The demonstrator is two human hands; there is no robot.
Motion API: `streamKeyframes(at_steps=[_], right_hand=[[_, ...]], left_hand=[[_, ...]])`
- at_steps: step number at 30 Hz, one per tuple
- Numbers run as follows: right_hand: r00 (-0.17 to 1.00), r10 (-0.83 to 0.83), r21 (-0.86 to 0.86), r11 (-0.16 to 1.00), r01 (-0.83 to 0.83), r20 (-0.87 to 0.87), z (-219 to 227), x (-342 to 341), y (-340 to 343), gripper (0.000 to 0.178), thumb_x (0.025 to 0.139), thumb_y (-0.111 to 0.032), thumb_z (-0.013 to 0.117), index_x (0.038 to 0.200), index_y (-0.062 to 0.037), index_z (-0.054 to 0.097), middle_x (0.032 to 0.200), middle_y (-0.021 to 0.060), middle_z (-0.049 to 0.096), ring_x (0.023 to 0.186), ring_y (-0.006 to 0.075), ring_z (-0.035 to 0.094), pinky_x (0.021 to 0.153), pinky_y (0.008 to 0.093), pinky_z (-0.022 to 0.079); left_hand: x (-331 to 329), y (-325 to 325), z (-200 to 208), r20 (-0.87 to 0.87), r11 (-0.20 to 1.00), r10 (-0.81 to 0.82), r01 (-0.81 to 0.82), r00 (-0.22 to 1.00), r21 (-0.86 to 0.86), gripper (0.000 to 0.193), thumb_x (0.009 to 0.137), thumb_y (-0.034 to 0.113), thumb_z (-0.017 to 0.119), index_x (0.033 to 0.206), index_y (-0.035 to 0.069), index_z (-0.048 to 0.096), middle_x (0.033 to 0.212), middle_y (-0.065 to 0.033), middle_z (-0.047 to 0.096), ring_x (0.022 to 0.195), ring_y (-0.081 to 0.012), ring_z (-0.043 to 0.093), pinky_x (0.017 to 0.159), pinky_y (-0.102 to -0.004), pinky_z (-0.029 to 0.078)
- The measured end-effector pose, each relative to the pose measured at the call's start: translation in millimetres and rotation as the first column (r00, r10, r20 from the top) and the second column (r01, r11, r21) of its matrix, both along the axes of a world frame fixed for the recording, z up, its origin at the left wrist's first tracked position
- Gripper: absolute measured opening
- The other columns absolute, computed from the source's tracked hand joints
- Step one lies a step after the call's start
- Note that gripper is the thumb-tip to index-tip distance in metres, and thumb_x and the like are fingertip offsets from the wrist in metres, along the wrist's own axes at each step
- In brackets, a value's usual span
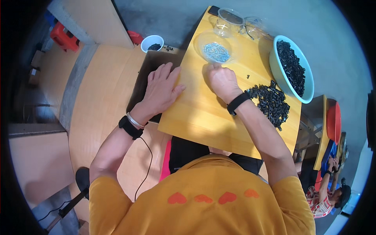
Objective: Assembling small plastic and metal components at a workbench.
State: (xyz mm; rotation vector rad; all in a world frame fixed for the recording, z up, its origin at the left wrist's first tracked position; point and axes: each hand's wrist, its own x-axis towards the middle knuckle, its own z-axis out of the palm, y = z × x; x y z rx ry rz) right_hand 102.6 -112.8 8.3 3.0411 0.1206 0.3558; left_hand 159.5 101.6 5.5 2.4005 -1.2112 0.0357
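My left hand [161,89] is open, its fingers stretched out at the table's left edge, above an open cardboard box [138,84] beside the table. My right hand [223,81] is closed, knuckles up, on the yellow wooden table [196,113]. Its fingertips are hidden, so what it holds cannot be made out. Just beyond it stands a clear plastic bowl with small silvery metal pieces [216,52] in it. To the right of that hand lies a loose pile of small black plastic parts [273,103], with one stray black part [248,76] apart from it.
A light-green basin [309,84] full of black parts stands at the table's right edge. Clear plastic cups [230,17] sit at the far end. On the floor are a white bowl [152,40] and a red stool [64,37]. Another person [327,196] works at the far right.
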Motion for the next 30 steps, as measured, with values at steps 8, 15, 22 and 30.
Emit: streamKeyframes(at_steps=[8, 15, 22, 30], right_hand=[[0.994, -0.059, 0.21, 0.975, 0.077, -0.09, 22, -49, 14, 0.009, 0.079, -0.007, 0.05, 0.086, -0.0022, 0.053, 0.083, 0.0167, 0.06, 0.064, 0.0318, 0.062, 0.055, 0.0393, 0.051], [0.932, -0.36, 0.553, 0.768, 0.324, -0.046, 27, -126, -60, 0.008, 0.079, -0.012, 0.056, 0.081, -0.0047, 0.06, 0.079, 0.0168, 0.063, 0.072, 0.0355, 0.061, 0.064, 0.0429, 0.049], [0.899, -0.433, 0.481, 0.777, 0.407, -0.061, 20, -104, -92, 0.018, 0.081, -0.019, 0.056, 0.08, -0.0018, 0.062, 0.079, 0.02, 0.064, 0.077, 0.0382, 0.061, 0.069, 0.0456, 0.048], [0.83, -0.556, 0.636, 0.655, 0.408, 0.04, 39, -142, -112, 0.017, 0.082, -0.019, 0.058, 0.079, -0.0027, 0.061, 0.075, 0.0177, 0.063, 0.073, 0.0364, 0.061, 0.066, 0.0431, 0.047]], left_hand=[[-5, -1, 8, -0.003, 0.996, 0.052, -0.052, 0.999, -0.073, 0.056, 0.082, 0.023, 0.06, 0.132, 0.006, 0.04, 0.132, -0.0187, 0.039, 0.125, -0.0342, 0.034, 0.102, -0.0447, 0.025], [-31, -15, 21, -0.071, 0.963, -0.08, 0.059, 0.994, -0.262, 0.047, 0.08, 0.023, 0.063, 0.121, 0.003, 0.05, 0.12, -0.0197, 0.049, 0.113, -0.0363, 0.044, 0.096, -0.044, 0.034], [-104, -62, 21, -0.2, 0.914, -0.158, 0.066, 0.967, -0.4, 0.045, 0.08, 0.025, 0.063, 0.118, 0.002, 0.051, 0.116, -0.0197, 0.051, 0.109, -0.0371, 0.046, 0.093, -0.0441, 0.036], [-124, -82, 3, -0.229, 0.936, -0.138, 0.052, 0.963, -0.347, 0.042, 0.081, 0.023, 0.062, 0.116, 0.002, 0.052, 0.117, -0.0192, 0.051, 0.11, -0.0364, 0.046, 0.094, -0.0448, 0.035]])
